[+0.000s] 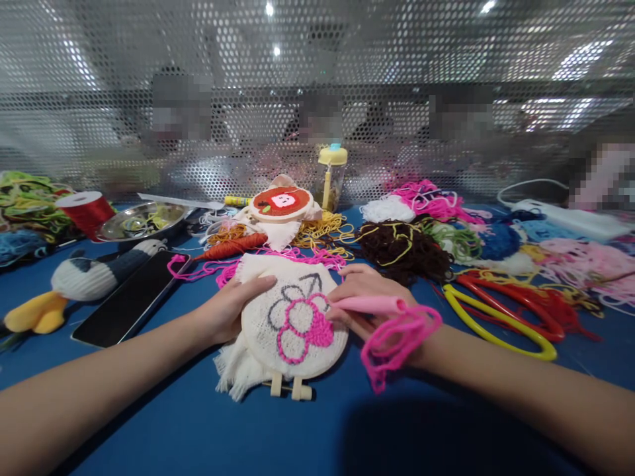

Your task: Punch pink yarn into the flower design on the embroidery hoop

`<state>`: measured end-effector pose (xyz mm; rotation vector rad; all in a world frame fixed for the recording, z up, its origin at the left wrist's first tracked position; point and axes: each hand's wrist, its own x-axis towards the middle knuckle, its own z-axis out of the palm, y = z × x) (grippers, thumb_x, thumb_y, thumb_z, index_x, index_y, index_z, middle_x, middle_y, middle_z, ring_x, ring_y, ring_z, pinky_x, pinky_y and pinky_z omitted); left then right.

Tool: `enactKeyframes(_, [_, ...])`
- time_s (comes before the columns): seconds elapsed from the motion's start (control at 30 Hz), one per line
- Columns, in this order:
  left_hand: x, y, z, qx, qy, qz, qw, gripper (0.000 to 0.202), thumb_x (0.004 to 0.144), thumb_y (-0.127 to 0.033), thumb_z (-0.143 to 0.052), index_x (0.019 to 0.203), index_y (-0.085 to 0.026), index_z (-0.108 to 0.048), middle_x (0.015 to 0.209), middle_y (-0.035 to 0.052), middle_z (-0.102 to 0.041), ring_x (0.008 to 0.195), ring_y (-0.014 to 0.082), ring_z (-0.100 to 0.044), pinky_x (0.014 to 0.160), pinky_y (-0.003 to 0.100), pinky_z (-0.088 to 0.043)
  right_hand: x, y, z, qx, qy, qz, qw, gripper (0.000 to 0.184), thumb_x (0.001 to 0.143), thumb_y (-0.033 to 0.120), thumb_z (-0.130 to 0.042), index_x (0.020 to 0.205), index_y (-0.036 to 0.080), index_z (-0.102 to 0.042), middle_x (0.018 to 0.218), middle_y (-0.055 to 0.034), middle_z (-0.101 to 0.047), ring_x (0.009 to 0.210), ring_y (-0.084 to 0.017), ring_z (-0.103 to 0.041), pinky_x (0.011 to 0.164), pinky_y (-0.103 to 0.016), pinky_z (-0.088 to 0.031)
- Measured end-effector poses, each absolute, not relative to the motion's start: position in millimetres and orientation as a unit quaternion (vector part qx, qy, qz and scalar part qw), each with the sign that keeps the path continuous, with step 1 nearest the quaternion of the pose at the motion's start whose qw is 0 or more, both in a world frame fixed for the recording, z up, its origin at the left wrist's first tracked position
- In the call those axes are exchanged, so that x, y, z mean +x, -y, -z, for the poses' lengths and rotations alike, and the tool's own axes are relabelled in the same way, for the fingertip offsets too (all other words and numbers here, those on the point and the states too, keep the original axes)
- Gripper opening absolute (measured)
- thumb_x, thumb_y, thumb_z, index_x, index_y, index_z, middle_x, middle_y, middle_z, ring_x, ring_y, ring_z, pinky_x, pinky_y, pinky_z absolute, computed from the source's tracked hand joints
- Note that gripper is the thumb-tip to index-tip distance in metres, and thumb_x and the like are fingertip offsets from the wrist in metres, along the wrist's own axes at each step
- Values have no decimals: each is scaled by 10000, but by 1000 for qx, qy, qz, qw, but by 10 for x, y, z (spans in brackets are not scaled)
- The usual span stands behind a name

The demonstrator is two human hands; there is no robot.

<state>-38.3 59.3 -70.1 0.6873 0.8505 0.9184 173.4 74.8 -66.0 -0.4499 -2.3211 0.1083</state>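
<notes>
My left hand (231, 311) is closed on the left rim of a wooden embroidery hoop (292, 373), thumb on top of the cream cloth (262, 330). A bunch of grapes is drawn on the cloth in dark line; one grape is filled with magenta yarn and others are outlined in it. My right hand (370, 301) grips a pink punch needle (370, 304), its tip end near the right side of the pattern and hidden by my fingers. Magenta yarn (397, 344) hangs in loops from the tool's back end.
Left lie a black phone (133, 301), a plush toy (82, 277), a metal dish (143, 221) and a red spool (86, 213). Behind are a finished hoop (282, 203) and a lidded jar (331, 178). Brown yarn (401, 248) and yellow-handled scissors (496, 324) are right.
</notes>
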Motion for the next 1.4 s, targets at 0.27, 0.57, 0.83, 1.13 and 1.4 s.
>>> enactKeyframes(0.27, [-367,-583,687,320,-390,-431,748,391,748,-152,-524,1135,-108,-503,737,104,-697,630,208,-652,691,319,-500,1754,-805,666,-196,930,27,309,134,758,292,-544,692,180,-510,613,40,-536,606,-84,-483,766,-304,-329])
enactKeyframes(0.57, [-360,-584,707,315,-401,-416,753,334,763,-147,-504,1090,-87,-532,708,108,-696,578,197,-647,580,283,-518,1761,-658,579,-184,873,-140,429,71,771,161,-503,778,209,-451,650,39,-482,642,-98,-526,800,-330,-453])
enactKeyframes(0.83, [-364,-591,734,328,-395,-419,748,339,762,-139,-501,1098,-99,-533,729,108,-696,611,200,-652,641,297,-511,1799,-644,614,-271,825,-222,443,75,780,234,-480,722,221,-435,582,52,-412,505,-93,-426,479,-263,-437])
enactKeyframes(1.13, [-362,-596,735,340,-395,-424,741,344,757,-140,-509,1098,-106,-534,732,104,-697,613,199,-650,576,269,-506,1799,-618,561,-290,818,-189,459,95,767,140,-478,712,214,-457,593,55,-458,548,-93,-535,489,-225,-456])
enactKeyframes(1.4, [-370,-593,735,331,-389,-426,747,357,744,-161,-536,1096,-103,-533,771,110,-695,700,219,-651,710,321,-499,1744,-620,550,-325,829,-144,432,191,756,279,-531,601,170,-510,542,25,-493,468,-87,-498,400,-204,-385])
